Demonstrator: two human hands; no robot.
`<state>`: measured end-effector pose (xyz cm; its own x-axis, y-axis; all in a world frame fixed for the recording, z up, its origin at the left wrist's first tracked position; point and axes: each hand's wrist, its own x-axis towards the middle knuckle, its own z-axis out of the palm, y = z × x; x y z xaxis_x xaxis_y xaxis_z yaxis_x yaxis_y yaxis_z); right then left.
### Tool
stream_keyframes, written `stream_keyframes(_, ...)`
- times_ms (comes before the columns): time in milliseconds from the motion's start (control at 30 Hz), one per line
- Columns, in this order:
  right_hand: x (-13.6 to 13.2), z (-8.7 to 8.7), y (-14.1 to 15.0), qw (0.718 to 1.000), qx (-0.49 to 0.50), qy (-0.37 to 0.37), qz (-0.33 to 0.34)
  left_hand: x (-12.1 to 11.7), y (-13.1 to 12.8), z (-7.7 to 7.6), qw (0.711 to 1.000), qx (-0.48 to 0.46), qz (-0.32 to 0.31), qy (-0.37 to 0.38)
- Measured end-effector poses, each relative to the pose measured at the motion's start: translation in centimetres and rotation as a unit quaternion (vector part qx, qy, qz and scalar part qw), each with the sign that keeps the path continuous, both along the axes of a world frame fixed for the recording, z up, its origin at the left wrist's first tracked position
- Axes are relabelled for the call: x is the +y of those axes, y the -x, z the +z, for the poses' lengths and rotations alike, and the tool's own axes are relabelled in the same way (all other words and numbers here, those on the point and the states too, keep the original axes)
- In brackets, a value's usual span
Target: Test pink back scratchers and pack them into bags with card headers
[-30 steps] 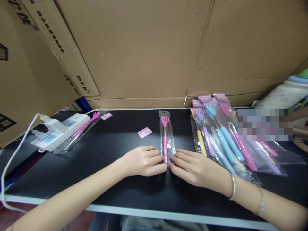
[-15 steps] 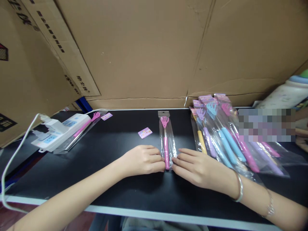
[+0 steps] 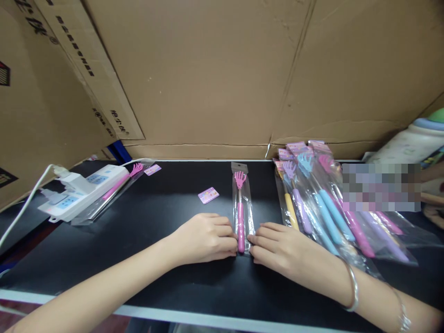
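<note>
A pink hand-shaped back scratcher in a clear plastic bag [image 3: 240, 208] lies lengthwise on the black table [image 3: 156, 217], claw end away from me. My left hand [image 3: 204, 237] rests flat at the bag's near left edge, fingertips touching it. My right hand [image 3: 282, 246] touches the near right edge the same way, a bangle on its wrist. A small pink card [image 3: 208, 195] lies just left of the bag.
A pile of bagged scratchers [image 3: 322, 203] in blue, purple, pink and yellow lies to the right. A white power strip [image 3: 81, 191] with a bagged pink scratcher [image 3: 114, 187] sits at the left. Cardboard sheets [image 3: 215, 74] wall the back.
Both hands and the bagged scratcher have slid slightly toward me along the table; the fingertips stay on the bag's near end.
</note>
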<state>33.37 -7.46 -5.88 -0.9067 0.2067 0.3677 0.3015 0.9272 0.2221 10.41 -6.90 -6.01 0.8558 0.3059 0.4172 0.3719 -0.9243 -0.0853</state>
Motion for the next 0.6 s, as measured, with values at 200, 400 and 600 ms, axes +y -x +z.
stream_keyframes(200, -0.41, 0.16, -0.15, 1.0, -0.02, 0.005, -0.023, -0.07, 0.02, -0.1, 1.0, 0.012, 0.004, 0.006)
stream_keyframes(400, -0.55, 0.09, -0.36, 0.999, -0.029, 0.019, -0.029, -0.16, -0.09, 0.16, 1.0, 0.019, 0.0, 0.012)
stream_keyframes(600, -0.6, 0.31, -0.53, 0.996, -0.024, 0.071, -0.04, -0.45, -0.16, 0.29, 1.0, 0.018, -0.005, 0.012)
